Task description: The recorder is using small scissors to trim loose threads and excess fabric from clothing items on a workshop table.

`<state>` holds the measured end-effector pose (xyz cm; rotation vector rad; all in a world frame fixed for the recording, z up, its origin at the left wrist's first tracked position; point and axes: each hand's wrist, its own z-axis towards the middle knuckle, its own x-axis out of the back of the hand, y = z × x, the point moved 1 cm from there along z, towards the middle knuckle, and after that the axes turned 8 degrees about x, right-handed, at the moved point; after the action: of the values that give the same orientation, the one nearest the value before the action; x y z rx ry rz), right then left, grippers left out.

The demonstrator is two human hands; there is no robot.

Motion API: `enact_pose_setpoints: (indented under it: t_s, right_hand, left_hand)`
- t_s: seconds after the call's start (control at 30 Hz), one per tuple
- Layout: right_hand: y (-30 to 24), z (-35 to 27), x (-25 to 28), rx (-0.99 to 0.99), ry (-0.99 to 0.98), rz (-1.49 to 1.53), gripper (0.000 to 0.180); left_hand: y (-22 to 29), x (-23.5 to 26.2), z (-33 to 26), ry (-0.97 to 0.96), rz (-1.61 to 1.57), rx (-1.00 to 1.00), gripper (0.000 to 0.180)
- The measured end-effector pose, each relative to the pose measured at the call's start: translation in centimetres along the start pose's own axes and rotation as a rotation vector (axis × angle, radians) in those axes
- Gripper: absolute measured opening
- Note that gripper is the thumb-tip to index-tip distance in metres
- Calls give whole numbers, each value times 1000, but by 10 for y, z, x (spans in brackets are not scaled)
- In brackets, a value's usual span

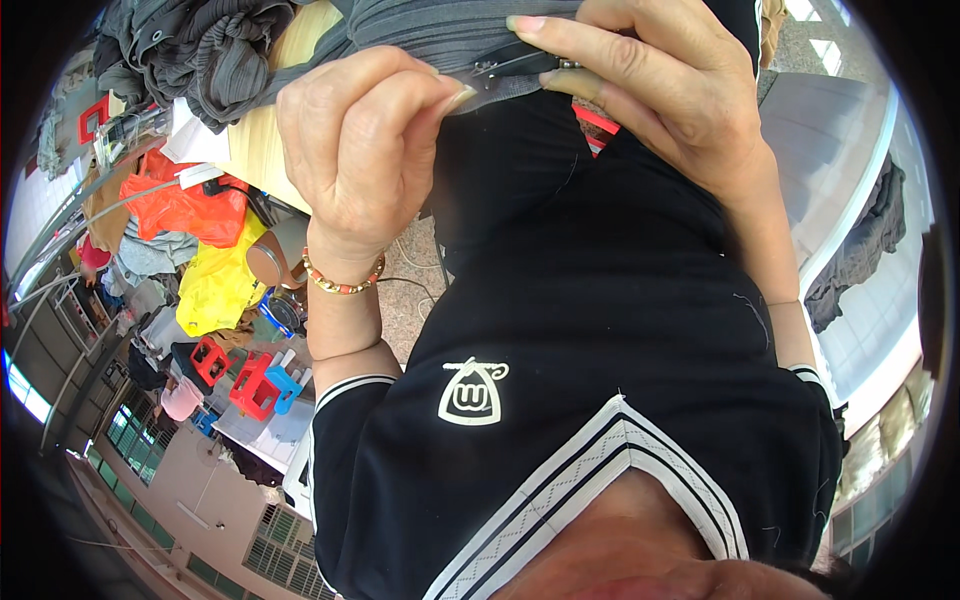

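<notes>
Ribbed grey fabric (430, 30) spreads across the top of the head view. My left hand (370, 140) is closed, pinching an edge of this cloth between thumb and fingertips. In my right hand (680, 95) is what looks like a small pair of dark thread snips (525, 60), gripped between the thumb and fingers. Their thin metal tips lie over the cloth close to my left fingertips. The fingers hide part of the tool, so I cannot tell whether the blades touch the fabric.
A bunched heap of grey garments (190, 50) lies at the upper left on a pale wooden table (260, 140). Below it hang a red plastic bag (190, 200) and a yellow bag (220, 285). Red stools (255, 385) stand farther off. A pale curved surface (830, 150) is at the right.
</notes>
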<state>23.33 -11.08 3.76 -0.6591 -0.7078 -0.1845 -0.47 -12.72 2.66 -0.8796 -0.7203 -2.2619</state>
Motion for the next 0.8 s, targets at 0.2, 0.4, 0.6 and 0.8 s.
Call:
enact_pose_setpoints:
  t_s: [0.2,0.4,0.6,0.8]
  right_hand:
    - [-1,1,-1,4,15,0,41]
    - [-3,3,5,-19,-34,7,40]
    - [-14,27,12,-111,-118,55,39]
    - [-16,44,7,-125,-224,70,37]
  left_hand:
    - [0,-1,-1,-5,-14,18,18]
    - [-2,2,-9,34,-215,206,14]
    - [-6,-9,-21,145,-574,449,9]
    - [-3,-13,-25,217,-886,609,8]
